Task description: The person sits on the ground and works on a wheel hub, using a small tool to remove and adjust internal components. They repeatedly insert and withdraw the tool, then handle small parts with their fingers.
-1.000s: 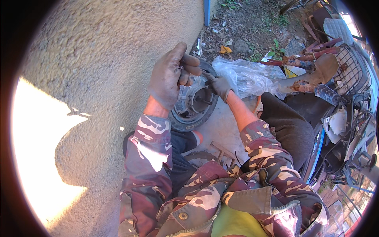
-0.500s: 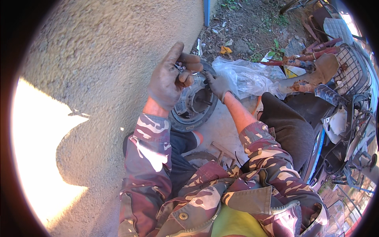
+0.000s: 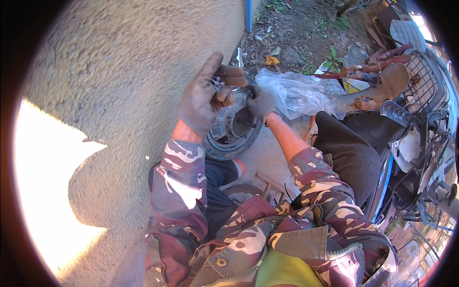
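Observation:
My left hand (image 3: 200, 98), in a grey work glove, is raised palm-up above the wheel. Its fingers curl round several small metal bolts (image 3: 217, 82); the index finger points away. My right hand (image 3: 262, 103), also gloved, is closed at the far right side of the wheel's hub. What its fingers pinch is hidden behind the hand. Below both hands lies a small wheel (image 3: 228, 152) with a dark tyre, its metal hub (image 3: 224, 125) facing up and a shaft (image 3: 247, 124) standing out of the centre.
A rough plaster wall (image 3: 124, 95) runs close on the left. Clear plastic sheeting (image 3: 296, 93) lies beyond my right hand. Rusty pipes (image 3: 368, 74), a wire basket (image 3: 426, 79) and scrap parts pile up on the right. A metal frame piece (image 3: 267, 186) lies between my legs.
My right hand has turned and its fingers have curled in more at the hub's edge. The left hand has stayed nearly still with the bolts.

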Demonstrator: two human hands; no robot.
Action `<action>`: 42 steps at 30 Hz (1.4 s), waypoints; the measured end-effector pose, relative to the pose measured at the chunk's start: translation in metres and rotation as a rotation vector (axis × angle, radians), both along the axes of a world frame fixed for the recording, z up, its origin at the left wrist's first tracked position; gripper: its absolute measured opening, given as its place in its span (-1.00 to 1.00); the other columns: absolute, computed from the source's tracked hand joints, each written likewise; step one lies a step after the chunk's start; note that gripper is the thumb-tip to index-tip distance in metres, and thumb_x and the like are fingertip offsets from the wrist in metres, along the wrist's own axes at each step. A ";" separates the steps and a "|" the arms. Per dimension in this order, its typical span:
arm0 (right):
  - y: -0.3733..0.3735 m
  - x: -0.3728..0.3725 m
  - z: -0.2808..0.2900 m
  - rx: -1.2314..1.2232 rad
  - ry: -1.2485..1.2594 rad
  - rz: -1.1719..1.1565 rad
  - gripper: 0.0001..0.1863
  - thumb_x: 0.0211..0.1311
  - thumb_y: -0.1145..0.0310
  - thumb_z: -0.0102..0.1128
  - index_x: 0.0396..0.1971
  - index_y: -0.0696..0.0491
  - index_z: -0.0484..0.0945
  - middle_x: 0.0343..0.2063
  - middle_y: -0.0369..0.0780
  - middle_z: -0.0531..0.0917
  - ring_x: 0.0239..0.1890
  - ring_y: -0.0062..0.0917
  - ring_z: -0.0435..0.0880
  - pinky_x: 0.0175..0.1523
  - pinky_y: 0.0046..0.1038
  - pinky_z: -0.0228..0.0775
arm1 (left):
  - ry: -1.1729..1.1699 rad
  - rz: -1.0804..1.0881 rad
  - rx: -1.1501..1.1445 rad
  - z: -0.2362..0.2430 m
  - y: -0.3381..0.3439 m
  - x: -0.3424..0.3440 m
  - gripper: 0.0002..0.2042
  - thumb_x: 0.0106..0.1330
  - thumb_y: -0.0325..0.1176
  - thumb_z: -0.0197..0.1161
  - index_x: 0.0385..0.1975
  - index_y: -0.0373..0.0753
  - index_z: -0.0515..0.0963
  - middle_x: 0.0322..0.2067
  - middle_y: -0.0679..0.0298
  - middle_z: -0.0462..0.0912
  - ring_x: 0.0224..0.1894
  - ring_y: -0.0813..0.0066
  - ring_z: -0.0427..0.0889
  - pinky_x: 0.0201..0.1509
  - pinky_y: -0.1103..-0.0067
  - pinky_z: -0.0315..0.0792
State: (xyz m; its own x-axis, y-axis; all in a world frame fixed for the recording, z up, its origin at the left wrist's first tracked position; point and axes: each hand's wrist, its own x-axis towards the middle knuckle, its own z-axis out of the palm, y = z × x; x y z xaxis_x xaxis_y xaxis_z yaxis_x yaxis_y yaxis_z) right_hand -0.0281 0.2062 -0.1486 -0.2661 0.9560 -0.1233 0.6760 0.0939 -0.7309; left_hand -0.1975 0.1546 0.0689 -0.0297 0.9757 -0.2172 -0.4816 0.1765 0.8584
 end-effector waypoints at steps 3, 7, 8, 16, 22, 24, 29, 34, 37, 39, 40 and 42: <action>-0.008 0.005 0.002 0.066 -0.007 0.038 -0.61 0.27 0.27 0.16 0.08 0.01 0.64 -0.05 -0.05 0.74 0.00 -0.11 0.71 0.16 -0.17 0.52 | -0.009 0.002 -0.002 -0.001 0.003 0.003 -0.48 0.54 -0.51 -0.11 0.50 -0.17 0.24 0.09 -0.09 0.56 -0.03 0.23 0.62 -0.26 0.63 0.42; 0.000 0.014 -0.011 -0.144 0.118 -0.067 -0.61 0.26 0.27 0.18 0.06 0.01 0.67 -0.13 -0.01 0.76 -0.08 -0.09 0.74 0.07 -0.16 0.55 | 0.048 -0.004 0.023 0.002 0.008 0.010 -0.51 0.58 -0.35 -0.09 0.48 -0.25 0.23 0.11 -0.08 0.58 -0.08 0.33 0.67 -0.28 0.60 0.48; 0.005 0.017 -0.015 -0.241 0.167 -0.067 -0.63 0.27 0.28 0.17 0.05 0.01 0.68 -0.13 -0.02 0.76 -0.08 -0.10 0.74 0.07 -0.16 0.55 | 0.065 -0.007 0.041 0.003 0.009 0.014 -0.53 0.59 -0.33 -0.08 0.45 -0.27 0.26 0.10 -0.08 0.59 -0.11 0.35 0.66 -0.29 0.60 0.48; 0.012 0.030 -0.004 -0.089 -0.123 0.114 -0.55 0.28 0.14 0.15 0.12 -0.02 0.67 -0.01 0.01 0.73 0.07 -0.13 0.71 0.20 -0.23 0.49 | 0.027 -0.013 -0.116 0.010 0.016 0.017 -0.55 0.63 -0.10 0.01 0.02 -0.45 0.58 -0.15 -0.02 0.71 -0.47 0.61 0.47 -0.37 0.61 0.46; 0.013 0.019 0.000 -0.425 -0.029 -0.008 -0.38 0.34 -0.17 0.11 0.06 0.07 0.68 -0.06 0.05 0.74 0.03 -0.08 0.71 0.13 -0.20 0.49 | -0.029 -0.068 -0.109 0.003 0.013 0.002 -0.56 0.57 -0.44 -0.05 0.43 -0.25 0.33 0.08 -0.08 0.59 -0.23 0.41 0.57 -0.27 0.59 0.48; 0.016 0.019 -0.005 -0.543 -0.014 -0.057 -0.41 0.32 -0.19 0.14 -0.06 0.07 0.73 -0.16 -0.02 0.78 -0.08 -0.14 0.76 0.01 -0.21 0.52 | -0.025 -0.064 -0.113 0.002 0.013 0.002 -0.56 0.57 -0.43 -0.04 0.42 -0.25 0.34 0.08 -0.08 0.59 -0.25 0.43 0.56 -0.28 0.60 0.48; 0.019 0.015 -0.006 -0.289 0.072 -0.016 -0.53 0.34 -0.07 0.17 -0.06 0.02 0.74 -0.08 -0.02 0.75 0.00 -0.11 0.72 0.11 -0.21 0.51 | -0.024 -0.074 -0.132 0.005 0.016 0.006 -0.58 0.58 -0.39 -0.03 0.40 -0.26 0.37 0.05 -0.07 0.61 -0.28 0.46 0.56 -0.28 0.60 0.48; 0.010 0.015 0.004 -0.065 0.022 0.082 -0.62 0.36 0.04 0.19 -0.01 -0.06 0.73 -0.07 -0.05 0.75 0.02 -0.09 0.71 0.16 -0.23 0.50 | 0.018 -0.054 -0.126 0.007 0.015 0.011 -0.58 0.58 -0.38 -0.03 0.39 -0.27 0.38 0.05 -0.06 0.61 -0.27 0.46 0.57 -0.28 0.60 0.48; 0.010 0.017 0.000 -0.289 0.152 -0.031 -0.59 0.34 0.04 0.20 -0.02 0.01 0.72 -0.07 -0.02 0.75 0.02 -0.08 0.71 0.15 -0.24 0.50 | 0.016 -0.060 -0.114 0.007 0.014 0.012 -0.57 0.58 -0.39 -0.05 0.40 -0.26 0.36 0.07 -0.06 0.60 -0.24 0.43 0.58 -0.26 0.60 0.48; 0.018 0.017 -0.006 -0.486 0.141 -0.131 -0.57 0.32 0.03 0.23 -0.03 0.05 0.72 -0.07 0.00 0.75 0.02 -0.08 0.71 0.13 -0.24 0.50 | 0.034 -0.070 -0.082 0.007 0.013 0.012 -0.56 0.57 -0.40 -0.06 0.41 -0.26 0.35 0.09 -0.06 0.59 -0.22 0.41 0.58 -0.26 0.61 0.48; 0.020 0.019 -0.009 -0.487 0.148 -0.081 -0.56 0.31 0.04 0.23 -0.02 0.06 0.71 -0.07 0.01 0.75 0.02 -0.07 0.71 0.13 -0.23 0.50 | 0.043 -0.076 -0.066 0.007 0.013 0.012 -0.56 0.57 -0.40 -0.07 0.41 -0.26 0.35 0.10 -0.06 0.59 -0.21 0.40 0.58 -0.25 0.61 0.47; 0.023 0.020 -0.015 -0.530 0.094 -0.032 -0.54 0.31 0.04 0.23 0.00 0.08 0.70 -0.07 0.03 0.74 0.03 -0.07 0.70 0.13 -0.22 0.50 | 0.044 -0.083 -0.079 0.006 0.012 0.011 -0.55 0.57 -0.41 -0.07 0.43 -0.26 0.33 0.11 -0.07 0.58 -0.20 0.39 0.58 -0.24 0.61 0.48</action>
State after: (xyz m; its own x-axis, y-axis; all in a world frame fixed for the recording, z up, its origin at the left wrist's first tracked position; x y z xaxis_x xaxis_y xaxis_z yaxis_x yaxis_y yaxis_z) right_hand -0.0082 0.2294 -0.1639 -0.2710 0.7773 -0.5678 0.6016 -0.3236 -0.7303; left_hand -0.1869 0.1661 0.0748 0.0389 0.9551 -0.2937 -0.4248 0.2818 0.8603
